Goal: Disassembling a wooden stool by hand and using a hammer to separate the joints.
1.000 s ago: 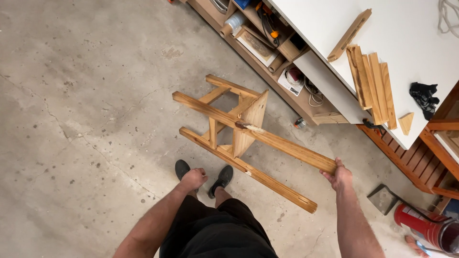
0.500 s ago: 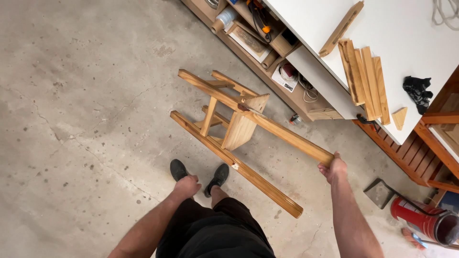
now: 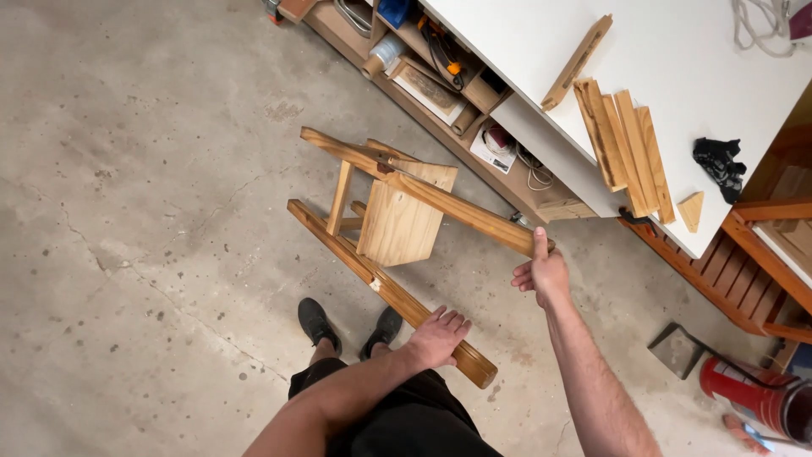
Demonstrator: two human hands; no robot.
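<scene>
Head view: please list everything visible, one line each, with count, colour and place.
wooden frame: one, light brown, held tilted above the floor
worktable: one, white top, upper right
wood strips: several, light brown, on the worktable
black cloth: one, on the worktable's right part
shelf clutter: mixed colours, under the worktable
red canister: one, lower right floor
concrete floor: grey, spotted
shoes: two, black
left hand: on the lower rail
right hand: gripping the upper rail's end
</scene>
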